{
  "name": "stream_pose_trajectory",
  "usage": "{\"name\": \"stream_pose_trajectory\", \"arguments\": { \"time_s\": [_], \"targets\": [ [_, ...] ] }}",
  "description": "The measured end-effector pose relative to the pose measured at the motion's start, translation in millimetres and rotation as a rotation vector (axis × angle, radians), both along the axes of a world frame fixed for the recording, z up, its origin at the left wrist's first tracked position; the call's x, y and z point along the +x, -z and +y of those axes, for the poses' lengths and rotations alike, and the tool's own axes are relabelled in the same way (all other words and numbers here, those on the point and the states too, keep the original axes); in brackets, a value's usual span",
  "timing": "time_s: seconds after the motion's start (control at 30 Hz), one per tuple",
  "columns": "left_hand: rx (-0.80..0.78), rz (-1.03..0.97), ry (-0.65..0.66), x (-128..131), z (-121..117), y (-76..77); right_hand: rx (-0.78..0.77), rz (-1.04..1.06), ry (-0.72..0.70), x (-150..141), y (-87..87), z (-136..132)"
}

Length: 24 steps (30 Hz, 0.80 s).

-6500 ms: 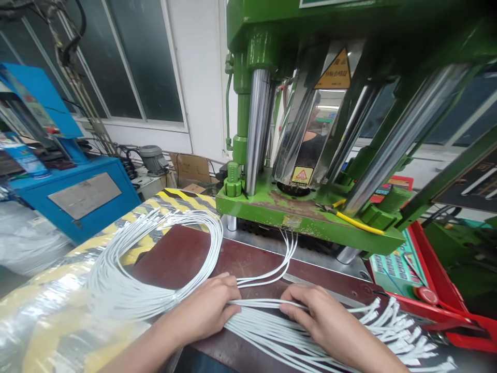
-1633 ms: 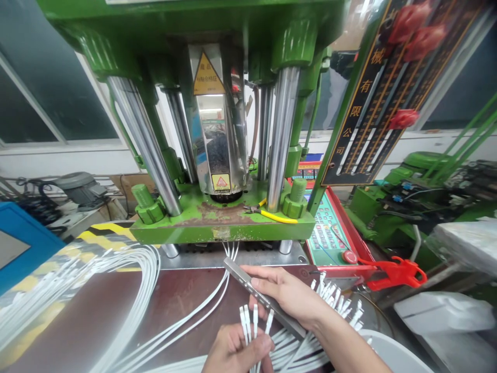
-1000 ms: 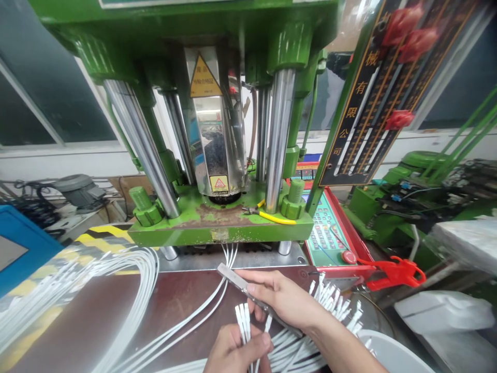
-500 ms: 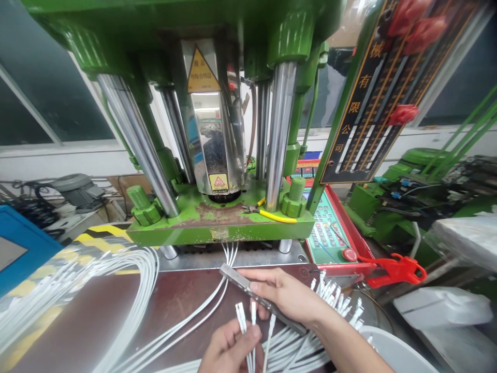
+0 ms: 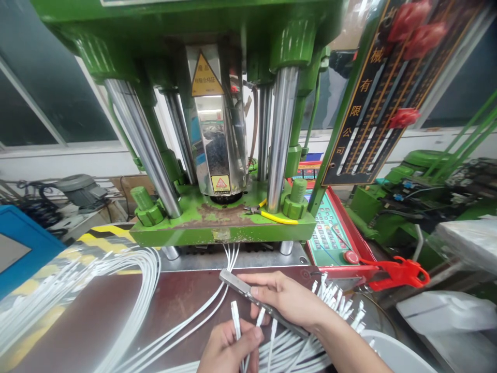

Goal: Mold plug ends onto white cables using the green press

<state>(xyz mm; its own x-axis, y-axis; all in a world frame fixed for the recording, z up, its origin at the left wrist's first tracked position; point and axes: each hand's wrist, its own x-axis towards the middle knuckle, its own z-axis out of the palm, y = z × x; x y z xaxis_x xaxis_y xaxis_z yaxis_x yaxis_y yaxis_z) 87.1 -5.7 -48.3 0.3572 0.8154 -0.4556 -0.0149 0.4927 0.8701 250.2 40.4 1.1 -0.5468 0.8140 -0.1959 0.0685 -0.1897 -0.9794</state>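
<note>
Metal bar (image 5: 235, 283), held above brown counter (image 5: 178, 290) in right hand (image 5: 291, 299), grip closed around middle. Probably stiff, fairly heavy, slick; best taken by long edges. Slanted lengthwise, from far left, toward green press (image 5: 256, 234), to near right, over white cables (image 5: 285, 353). Pinched in left hand (image 5: 225, 346): white connectors (image 5: 235, 312).

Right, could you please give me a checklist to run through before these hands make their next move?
1. Right hand gripping the long grey metal bar: ok.
2. Left hand holding a slim white cable plug: ok.
3. Plugs fully seated in the bar: cannot tell, fingers hide part of it.
4. Base of the big green press free of loose tools: not ok, yellow-handled pliers lie on it.
5. No thin white cables running under that base: not ok, several do.
6. Round red button on the control panel uncovered: ok.
</note>
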Motion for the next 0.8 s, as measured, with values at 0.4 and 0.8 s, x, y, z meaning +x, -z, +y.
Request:
{"name": "stream_pose_trajectory", "arguments": {
  "time_s": [0.4,0.8],
  "targets": [
    [-0.099,-0.163,-0.045,4,0,-10.5,-0.008,0.031,-0.013,0,-2.0,-1],
    [-0.093,-0.163,-0.121,-7,1,-8.3,0.045,-0.041,0.008,7,2.3,3]
  ]
}}
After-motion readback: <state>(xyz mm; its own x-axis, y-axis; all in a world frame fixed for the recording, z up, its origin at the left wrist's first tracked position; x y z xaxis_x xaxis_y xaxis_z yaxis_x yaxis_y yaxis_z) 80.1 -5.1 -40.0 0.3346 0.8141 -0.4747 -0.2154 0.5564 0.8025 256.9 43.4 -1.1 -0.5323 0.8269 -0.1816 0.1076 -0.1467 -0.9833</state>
